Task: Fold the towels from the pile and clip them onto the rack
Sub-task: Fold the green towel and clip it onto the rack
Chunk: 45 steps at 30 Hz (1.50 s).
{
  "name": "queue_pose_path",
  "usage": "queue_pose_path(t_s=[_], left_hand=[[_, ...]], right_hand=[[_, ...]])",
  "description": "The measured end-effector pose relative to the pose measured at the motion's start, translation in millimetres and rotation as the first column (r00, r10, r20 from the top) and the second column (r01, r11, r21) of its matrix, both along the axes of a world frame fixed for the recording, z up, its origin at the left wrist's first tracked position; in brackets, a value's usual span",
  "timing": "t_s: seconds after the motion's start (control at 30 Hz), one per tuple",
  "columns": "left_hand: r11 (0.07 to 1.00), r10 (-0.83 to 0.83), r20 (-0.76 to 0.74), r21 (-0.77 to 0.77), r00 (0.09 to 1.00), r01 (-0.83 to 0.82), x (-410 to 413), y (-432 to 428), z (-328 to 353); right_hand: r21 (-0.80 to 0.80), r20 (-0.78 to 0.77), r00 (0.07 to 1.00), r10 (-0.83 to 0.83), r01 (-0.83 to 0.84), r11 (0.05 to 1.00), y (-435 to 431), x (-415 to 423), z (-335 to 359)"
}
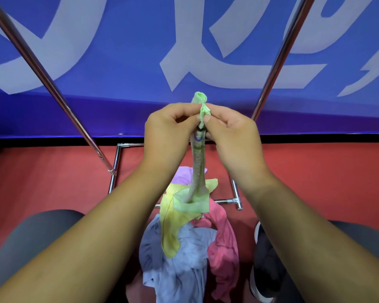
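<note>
A light green towel (198, 169) hangs straight down between my two hands, seen edge-on, with its top bunched just above my fingers. My left hand (169, 130) and my right hand (230, 132) pinch the towel's top from either side, thumbs and forefingers pressed together. Something small and dark (200, 127) sits on the cloth just below my fingertips; I cannot tell what it is. Below lies the pile: a yellow towel (173, 224), a pale blue one (184, 259), a pink one (224, 243) and a lilac one (185, 174). Two slanted chrome poles of the rack (53, 88) (276, 62) rise on either side.
The rack's chrome base frame (115, 169) rests on a red floor around the pile. A blue banner with white lettering (184, 51) fills the background. My knees in grey trousers flank the pile, and my dark shoe (263, 265) is at the right.
</note>
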State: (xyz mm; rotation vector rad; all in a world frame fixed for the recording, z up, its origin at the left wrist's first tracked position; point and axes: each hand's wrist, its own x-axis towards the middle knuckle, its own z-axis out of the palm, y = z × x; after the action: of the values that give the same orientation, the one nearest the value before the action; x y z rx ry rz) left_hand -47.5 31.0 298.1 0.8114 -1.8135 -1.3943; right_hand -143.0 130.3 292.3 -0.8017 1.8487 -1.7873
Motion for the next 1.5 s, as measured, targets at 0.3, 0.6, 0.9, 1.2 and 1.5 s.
queue_pose_path(t_s=[0.3, 0.6, 0.9, 1.2, 1.5], left_hand=[[0.999, 0.030, 0.098, -0.042, 0.995, -0.026, -2.2, -23.8, 2.0], [0.915, -0.378, -0.038, 0.140, 0.925, 0.379, 4.4, -46.7, 14.1], [0.938, -0.346, -0.095, -0.050, 0.933, 0.343, -4.3, -32.2, 54.0], [0.964, -0.230, -0.261, 0.069, 0.938, 0.256, -0.6, -19.7, 83.8], [0.843, -0.060, -0.209, 0.513, 0.976, 0.162, 13.4, -33.7, 81.2]], right_hand=[[-0.002, -0.046, 0.999, 0.019, -0.020, 1.000, 0.8, -6.9, 15.5], [-0.063, -0.157, 0.987, 0.011, -0.022, 0.998, 10.0, -22.6, 33.0], [-0.302, 0.088, 0.996, 0.009, 0.018, 0.953, 11.2, -32.6, 46.0], [-0.269, 0.184, 0.932, 0.312, -0.257, 0.928, 24.4, -23.1, 35.6], [-0.128, 0.193, 0.887, 0.419, -0.400, 0.907, 26.1, -13.8, 22.2]])
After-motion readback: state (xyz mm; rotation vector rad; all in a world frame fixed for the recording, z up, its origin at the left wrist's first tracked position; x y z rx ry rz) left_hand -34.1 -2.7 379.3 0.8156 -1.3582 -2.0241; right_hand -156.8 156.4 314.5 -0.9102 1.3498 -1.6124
